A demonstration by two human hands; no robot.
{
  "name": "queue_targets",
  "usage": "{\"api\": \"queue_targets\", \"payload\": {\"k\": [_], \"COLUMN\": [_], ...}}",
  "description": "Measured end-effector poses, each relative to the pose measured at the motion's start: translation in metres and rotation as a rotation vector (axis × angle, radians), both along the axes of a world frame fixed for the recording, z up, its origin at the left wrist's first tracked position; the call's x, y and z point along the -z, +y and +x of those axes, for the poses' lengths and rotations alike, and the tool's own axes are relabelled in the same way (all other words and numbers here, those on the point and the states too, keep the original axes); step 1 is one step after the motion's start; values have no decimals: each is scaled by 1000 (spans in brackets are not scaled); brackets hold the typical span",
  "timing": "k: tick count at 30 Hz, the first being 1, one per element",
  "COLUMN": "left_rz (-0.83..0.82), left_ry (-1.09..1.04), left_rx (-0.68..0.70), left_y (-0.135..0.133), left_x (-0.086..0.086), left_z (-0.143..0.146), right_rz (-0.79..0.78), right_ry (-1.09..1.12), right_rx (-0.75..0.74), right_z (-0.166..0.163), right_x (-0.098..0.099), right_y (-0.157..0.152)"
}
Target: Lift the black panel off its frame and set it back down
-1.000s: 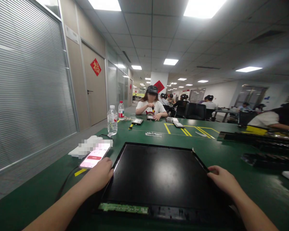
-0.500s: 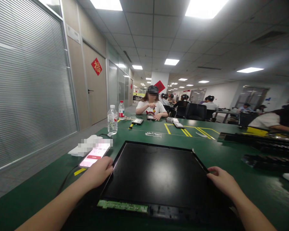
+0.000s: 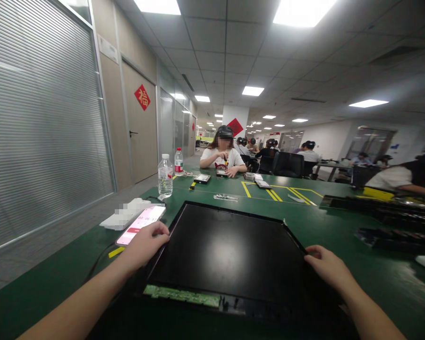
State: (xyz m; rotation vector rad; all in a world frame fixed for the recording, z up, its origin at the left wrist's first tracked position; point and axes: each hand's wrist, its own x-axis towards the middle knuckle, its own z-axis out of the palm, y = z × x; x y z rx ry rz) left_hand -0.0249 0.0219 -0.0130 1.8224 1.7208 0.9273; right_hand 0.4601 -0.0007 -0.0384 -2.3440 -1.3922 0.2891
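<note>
A large black flat panel (image 3: pixel 226 250) lies in front of me on the green table (image 3: pixel 56 278), with a green circuit strip (image 3: pixel 182 296) along its near edge. My left hand (image 3: pixel 145 243) grips the panel's left edge, fingers curled over it. My right hand (image 3: pixel 327 269) holds the right edge in the same way. The far side of the panel looks slightly raised off the table.
A phone with a lit pink screen (image 3: pixel 140 225) lies just left of my left hand, white tissues (image 3: pixel 122 215) behind it. Two water bottles (image 3: pixel 165 177) stand farther back. A person (image 3: pixel 222 158) works across the table; black parts (image 3: pixel 393 212) lie at right.
The panel's far edge has risen and its left side has shifted a little; my left hand moved slightly up with it. My right hand has barely moved.
</note>
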Motion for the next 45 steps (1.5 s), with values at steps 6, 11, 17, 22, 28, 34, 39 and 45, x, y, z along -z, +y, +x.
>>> {"api": "queue_targets", "payload": {"k": [6,11,17,22,28,34,39,45], "left_rz": [-48,-73,-177,-265,-325,-403,-430,-437], "left_ry": [-234,-347,-579,-755,-867,-961,-1036,-997], "left_rx": [-47,-37,4,-29,-109,-46,-8,1], "left_y": [-4,-4,-3,-3,-4,-3,-2,-3], "left_x": [-4,-1,3,4,3,1,4,4], "left_z": [6,8,9,13,16,15,14,14], "right_rz": [8,-16,-37,-26,-38,-39,-24,-36], "right_ry": [10,11,17,1,7,16,15,11], "right_rx": [-15,-9,-10,-9,-11,-9,-17,-14], "right_z": [0,-3,-4,-5,-3,-2,0,0], "right_x": [1,-2,-3,-3,-2,-1,1,1], "right_y": [0,-1,-1,-1,-1,-2,-1,1]}}
